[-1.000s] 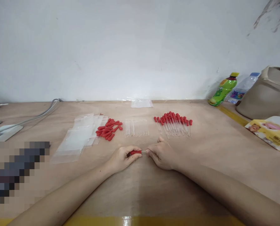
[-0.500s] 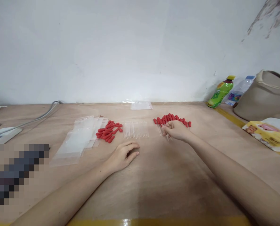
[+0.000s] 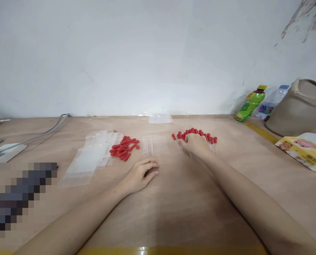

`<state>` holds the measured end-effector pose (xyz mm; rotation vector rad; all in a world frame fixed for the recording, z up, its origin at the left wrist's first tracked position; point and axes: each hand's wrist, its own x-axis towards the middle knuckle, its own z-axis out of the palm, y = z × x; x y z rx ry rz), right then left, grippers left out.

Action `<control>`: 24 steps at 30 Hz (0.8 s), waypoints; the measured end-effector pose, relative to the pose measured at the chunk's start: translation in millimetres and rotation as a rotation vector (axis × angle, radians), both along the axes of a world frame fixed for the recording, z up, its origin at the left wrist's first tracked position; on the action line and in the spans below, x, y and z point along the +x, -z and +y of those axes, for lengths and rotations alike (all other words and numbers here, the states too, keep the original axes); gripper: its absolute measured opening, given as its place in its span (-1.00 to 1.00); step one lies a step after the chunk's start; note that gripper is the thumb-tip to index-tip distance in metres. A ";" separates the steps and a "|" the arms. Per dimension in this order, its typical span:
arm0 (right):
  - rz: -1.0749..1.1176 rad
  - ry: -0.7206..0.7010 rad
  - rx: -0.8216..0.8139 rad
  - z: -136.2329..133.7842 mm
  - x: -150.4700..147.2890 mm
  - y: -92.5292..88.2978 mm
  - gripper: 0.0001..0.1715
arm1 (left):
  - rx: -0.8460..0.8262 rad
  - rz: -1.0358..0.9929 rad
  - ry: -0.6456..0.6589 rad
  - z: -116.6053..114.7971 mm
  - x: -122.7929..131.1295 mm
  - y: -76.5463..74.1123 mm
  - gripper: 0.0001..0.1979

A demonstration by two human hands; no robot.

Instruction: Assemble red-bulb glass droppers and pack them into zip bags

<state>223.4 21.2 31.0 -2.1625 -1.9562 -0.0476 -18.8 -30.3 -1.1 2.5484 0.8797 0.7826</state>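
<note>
My left hand [image 3: 139, 176] rests on the brown table, its thumb and fingers apart and nothing between them. Just beyond it lie a row of clear glass tubes [image 3: 148, 146] and a loose heap of red rubber bulbs [image 3: 123, 148]. My right hand [image 3: 197, 145] is over a row of glass droppers with red bulbs [image 3: 212, 139], covering the row's middle. Its fingers are bent down and closed among the droppers; what is in them is hidden. One dropper bulb [image 3: 173, 136] at the row's left end stands a little apart.
Clear plastic bags [image 3: 84, 163] overlap left of the bulbs, and a small zip bag [image 3: 160, 119] lies by the wall. At right are a green drink bottle [image 3: 250, 103], a water bottle [image 3: 271, 101], a beige bag [image 3: 293, 109] and a yellow printed package [image 3: 301, 150]. A cable [image 3: 48, 131] crosses the left.
My right hand has shifted slightly left over the dropper row and turned its knuckles upward. The leftmost dropper has tilted outward. My left hand stays in place.
</note>
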 end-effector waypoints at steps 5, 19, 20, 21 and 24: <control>0.076 -0.109 0.015 -0.2 -20.3 4.5 -0.62 | 0.005 0.002 0.008 0.8 -0.3 0.0 -0.79; 0.089 -0.018 -0.167 25.2 -66.4 4.3 -0.77 | 0.015 0.009 0.016 -1.7 1.7 0.3 -0.80; 0.092 -0.024 -0.164 24.4 -66.2 3.6 -0.77 | 0.034 0.016 0.005 -1.5 1.3 0.6 -0.80; 0.093 -0.029 -0.159 22.6 -65.2 2.9 -0.76 | 0.074 0.022 -0.025 -0.7 0.2 0.4 -0.80; 0.103 -0.093 -0.072 10.4 -56.3 2.7 -0.69 | 0.316 0.062 -0.271 7.5 -7.9 -3.5 -0.82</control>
